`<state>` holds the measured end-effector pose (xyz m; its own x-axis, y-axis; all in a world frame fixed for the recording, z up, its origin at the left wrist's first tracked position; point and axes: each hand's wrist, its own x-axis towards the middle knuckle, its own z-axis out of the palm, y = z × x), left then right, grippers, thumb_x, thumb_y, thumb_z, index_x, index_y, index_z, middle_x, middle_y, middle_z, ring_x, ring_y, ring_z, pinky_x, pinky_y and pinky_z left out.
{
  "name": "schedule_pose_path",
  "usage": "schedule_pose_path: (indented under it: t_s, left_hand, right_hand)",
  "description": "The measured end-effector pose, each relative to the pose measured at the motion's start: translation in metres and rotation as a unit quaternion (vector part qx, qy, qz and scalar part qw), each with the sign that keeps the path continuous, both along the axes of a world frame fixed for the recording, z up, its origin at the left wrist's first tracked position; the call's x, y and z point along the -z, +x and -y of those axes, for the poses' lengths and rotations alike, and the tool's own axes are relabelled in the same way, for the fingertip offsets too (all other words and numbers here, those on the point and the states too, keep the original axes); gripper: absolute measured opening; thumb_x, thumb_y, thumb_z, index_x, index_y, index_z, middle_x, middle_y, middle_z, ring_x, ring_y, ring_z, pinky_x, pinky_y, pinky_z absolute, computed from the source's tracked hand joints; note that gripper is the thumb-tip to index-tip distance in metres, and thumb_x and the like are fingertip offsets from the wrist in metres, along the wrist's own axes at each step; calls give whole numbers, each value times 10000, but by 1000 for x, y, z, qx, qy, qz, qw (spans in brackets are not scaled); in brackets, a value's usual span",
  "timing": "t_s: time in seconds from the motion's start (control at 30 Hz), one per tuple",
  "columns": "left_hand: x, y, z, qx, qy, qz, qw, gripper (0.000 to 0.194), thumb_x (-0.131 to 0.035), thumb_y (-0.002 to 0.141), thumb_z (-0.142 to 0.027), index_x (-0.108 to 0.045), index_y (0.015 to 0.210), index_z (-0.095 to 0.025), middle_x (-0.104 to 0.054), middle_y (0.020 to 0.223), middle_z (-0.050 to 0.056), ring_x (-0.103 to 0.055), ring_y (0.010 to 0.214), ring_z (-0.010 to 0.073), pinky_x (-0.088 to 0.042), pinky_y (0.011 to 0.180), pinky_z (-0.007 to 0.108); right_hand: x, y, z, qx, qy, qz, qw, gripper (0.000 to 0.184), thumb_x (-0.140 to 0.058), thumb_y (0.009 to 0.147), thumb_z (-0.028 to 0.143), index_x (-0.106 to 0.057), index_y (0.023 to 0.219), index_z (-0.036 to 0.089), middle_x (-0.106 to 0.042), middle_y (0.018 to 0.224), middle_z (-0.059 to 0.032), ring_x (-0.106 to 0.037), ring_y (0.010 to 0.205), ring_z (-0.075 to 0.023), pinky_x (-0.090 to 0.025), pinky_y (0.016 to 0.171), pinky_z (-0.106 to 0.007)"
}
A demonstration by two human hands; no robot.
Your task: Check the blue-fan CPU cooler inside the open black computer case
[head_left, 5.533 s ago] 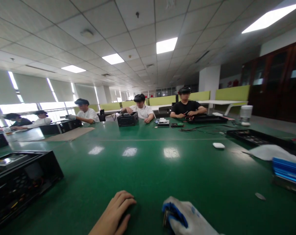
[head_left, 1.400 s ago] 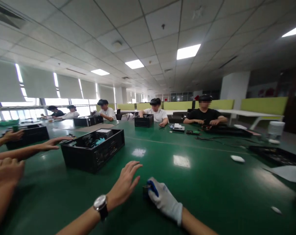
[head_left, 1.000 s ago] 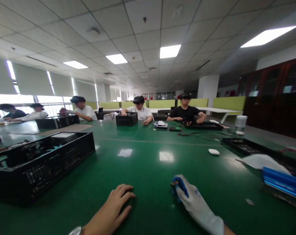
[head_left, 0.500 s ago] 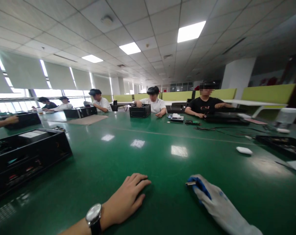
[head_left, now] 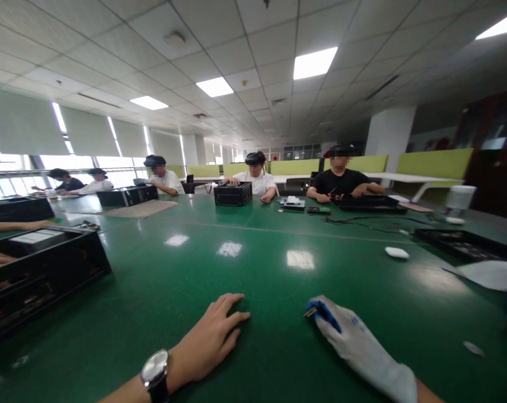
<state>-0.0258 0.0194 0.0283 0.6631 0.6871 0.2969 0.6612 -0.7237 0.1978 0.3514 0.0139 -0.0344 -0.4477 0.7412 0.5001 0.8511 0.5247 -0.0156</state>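
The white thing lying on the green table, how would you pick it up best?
Probably from above, pinching the long sides of the white thing. It lies flat and low on the table, a small oval with clear space around it.

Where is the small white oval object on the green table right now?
In the head view, the small white oval object lies on the green table at right, beyond the white-gloved right hand and just left of the flat black tray.
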Motion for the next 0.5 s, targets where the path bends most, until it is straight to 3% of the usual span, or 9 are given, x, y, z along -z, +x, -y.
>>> schedule_pose_path:
  t_s: [0.13,0.23,0.3,0.37,0.5]
  left_hand:
    - [7,1,5,-1,52,-1,999,416,-452,982,-123,-536,1359,-277,-314,1605,71,-307,1489,290,-362,1210,552]
    - [-5,2,-8,-13,107,-16,994,449,-462,994,-162,-473,1431,-263,-331,1602,67,-258,1511,274,-349,1226,516]
    - [-31,3,-35,-34,149,-54,987,430,-473,1014,-226,-473,1443,-252,-396,1570,59,-281,1499,253,-331,1237,470]
    - [-70,5,-78,-76,181,-82,977,408,-466,1038,-298,-490,1439,-232,-455,1529,62,-333,1467,239,-303,1244,437]
    - [-145,8,-170,-194,202,-72,957,412,-447,1069,-358,-493,1433,-172,-457,1513,125,-384,1432,291,-315,1204,525]
  right_hand:
    - [-4,-3,2,-2,18,6,1000,427,-453,865,109,-730,1183,180,-627,1399,-175,-640,1229,-380,-561,998,-530]
    - [-3,-6,3,-4,18,-1,1000,415,-456,876,112,-730,1183,164,-624,1396,-191,-647,1215,-391,-563,988,-546]
    - [1,-7,3,-8,19,-2,1000,425,-432,885,100,-736,1177,154,-606,1413,-204,-646,1208,-407,-563,972,-572]
    - [6,-8,2,-8,17,-3,1000,431,-422,890,89,-743,1170,161,-593,1429,-201,-644,1209,-414,-560,969,-584]
    - [11,-12,1,1,19,2,1000,427,-446,885,81,-738,1180,184,-607,1425,-171,-632,1238,-385,-558,997,-535]
